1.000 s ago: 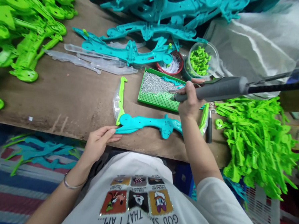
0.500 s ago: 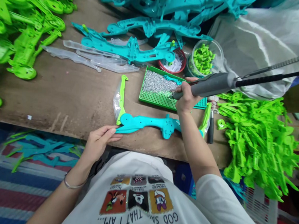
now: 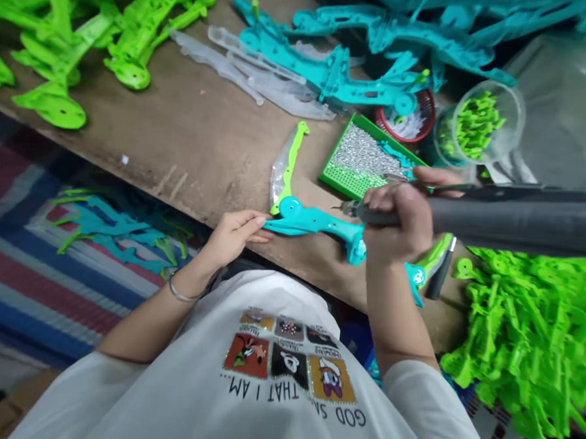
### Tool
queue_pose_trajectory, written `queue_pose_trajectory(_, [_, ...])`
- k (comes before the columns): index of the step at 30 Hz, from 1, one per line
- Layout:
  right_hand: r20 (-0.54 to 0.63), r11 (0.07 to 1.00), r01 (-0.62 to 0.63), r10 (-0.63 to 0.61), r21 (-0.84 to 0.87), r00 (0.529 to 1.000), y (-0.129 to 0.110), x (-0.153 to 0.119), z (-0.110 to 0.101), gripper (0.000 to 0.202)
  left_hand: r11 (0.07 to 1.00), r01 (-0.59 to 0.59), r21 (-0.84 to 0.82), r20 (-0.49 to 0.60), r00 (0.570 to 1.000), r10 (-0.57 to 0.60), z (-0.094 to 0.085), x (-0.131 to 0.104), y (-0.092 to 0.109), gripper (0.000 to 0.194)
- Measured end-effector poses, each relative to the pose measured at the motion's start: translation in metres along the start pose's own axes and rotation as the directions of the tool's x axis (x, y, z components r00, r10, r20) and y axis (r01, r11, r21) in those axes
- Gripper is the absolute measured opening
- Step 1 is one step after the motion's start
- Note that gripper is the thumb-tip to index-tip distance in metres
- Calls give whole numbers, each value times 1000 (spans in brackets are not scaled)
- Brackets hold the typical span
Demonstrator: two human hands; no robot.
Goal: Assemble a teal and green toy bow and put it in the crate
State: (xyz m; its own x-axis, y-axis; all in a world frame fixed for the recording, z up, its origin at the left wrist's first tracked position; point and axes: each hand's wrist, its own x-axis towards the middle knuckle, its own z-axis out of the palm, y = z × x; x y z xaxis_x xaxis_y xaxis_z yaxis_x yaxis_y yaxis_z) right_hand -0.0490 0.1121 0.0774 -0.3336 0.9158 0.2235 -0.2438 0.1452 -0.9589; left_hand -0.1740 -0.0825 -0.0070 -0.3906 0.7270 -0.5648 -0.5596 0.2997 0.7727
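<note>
A turquoise plastic toy bow body (image 3: 317, 222) lies along the table's front edge, with a lime green limb (image 3: 290, 164) standing out at its left end and another green limb (image 3: 434, 256) at its right. My left hand (image 3: 236, 235) pinches the bow's left tip between thumb and fingers. A grey electric screwdriver (image 3: 514, 218) is gripped in my right hand (image 3: 401, 215), its bit pointing left, just over the middle of the bow. Whether a screw sits on the bit is too small to tell. My right forearm and hand cover part of the bow's right half.
Behind the bow stands a green perforated tray (image 3: 346, 183) of silver screws (image 3: 363, 150). Further back are a red basket (image 3: 430, 115), a clear tub (image 3: 517, 120) of green pieces and turquoise bow halves (image 3: 301, 63). Green parts (image 3: 528, 323) heap at right. A black-handled tool (image 3: 438, 279) lies nearby.
My right hand has brought the screwdriver from the screw tray toward me, over the bow. My left hand keeps its hold on the bow's tip. The whole view has turned and shifted.
</note>
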Motion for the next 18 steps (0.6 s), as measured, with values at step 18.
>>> queue_pose_trajectory(18, [435,998,-16,-15,68,900,32,-69,41,22,995,-58,-83,109,992,67,-3,7,-11,60])
